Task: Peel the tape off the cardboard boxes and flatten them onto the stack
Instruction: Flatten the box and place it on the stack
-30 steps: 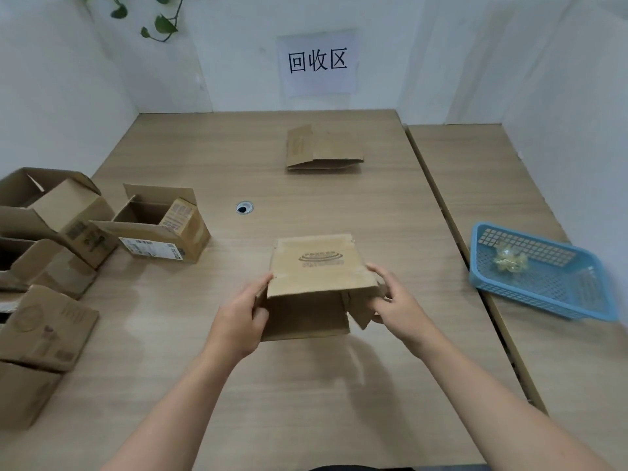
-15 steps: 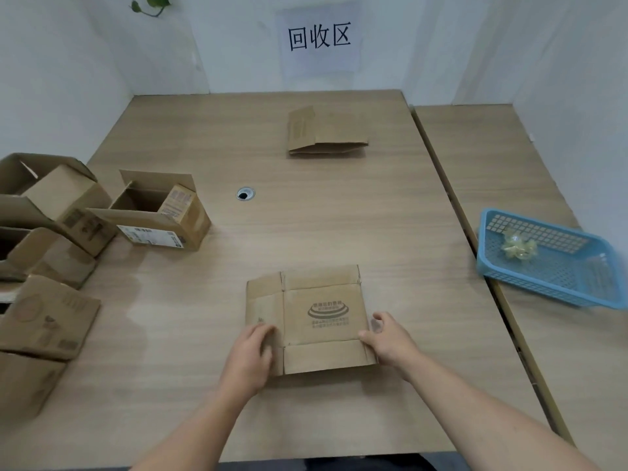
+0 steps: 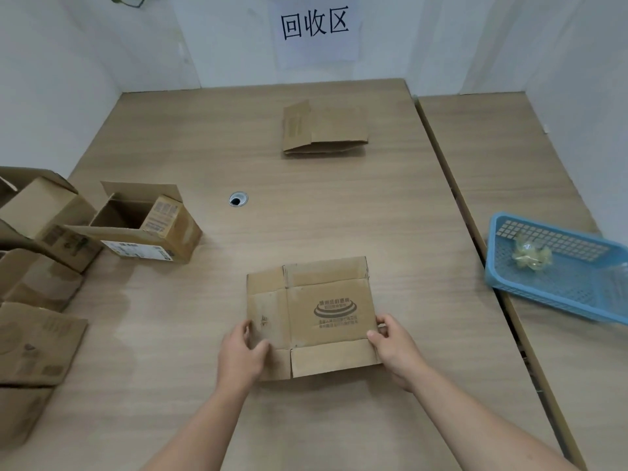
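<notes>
The fingers of the left hand curl round the nine o'clock edge of the flattened box, with the thumb laid on top. The right hand pinches the three o'clock edge the same way, its other fingers mostly tucked out of sight. The box lies pressed flat on the worktop at six o'clock, right in front of the person, printed face up. I can make out no tape on it.

To me the flattening looks done, and the step in hand is picking it up. Next I'd expect it to be lifted level and carried to the stack at twelve o'clock, below the paper sign. That calls for a long reach and squaring the edges so the loose flaps don't spring open.

At three o'clock a blue basket holds a wad of tape. At nine o'clock an open box and more boxes wait.
</notes>
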